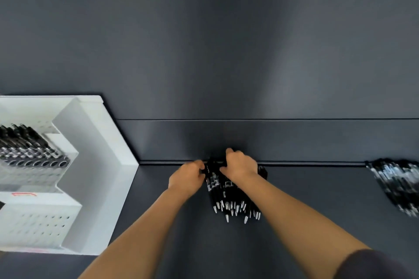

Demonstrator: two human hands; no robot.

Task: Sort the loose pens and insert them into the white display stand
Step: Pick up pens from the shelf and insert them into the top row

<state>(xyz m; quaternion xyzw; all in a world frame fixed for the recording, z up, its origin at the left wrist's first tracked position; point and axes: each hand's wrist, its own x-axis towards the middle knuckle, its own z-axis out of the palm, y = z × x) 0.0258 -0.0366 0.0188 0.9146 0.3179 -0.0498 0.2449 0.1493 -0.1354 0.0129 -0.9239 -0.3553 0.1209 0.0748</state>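
Note:
A bunch of black pens (pixel 229 197) with silver tips lies on the dark grey table, tips pointing toward me, tops against the back ledge. My left hand (pixel 187 176) presses the bunch's left side with curled fingers. My right hand (pixel 241 165) lies over the top of the bunch, fingers wrapped on the pens. The white display stand (pixel 95 142) stands at the left; its upper tier holds a row of black pens (pixel 31 154), and its lower tier (pixel 38 226) shows bare holes.
A second heap of black pens (pixel 399 183) lies at the far right edge of the table. A low dark ledge (pixel 294 140) and a grey wall rise directly behind the pens. A red mark (pixel 23 194) sits on the stand's middle step.

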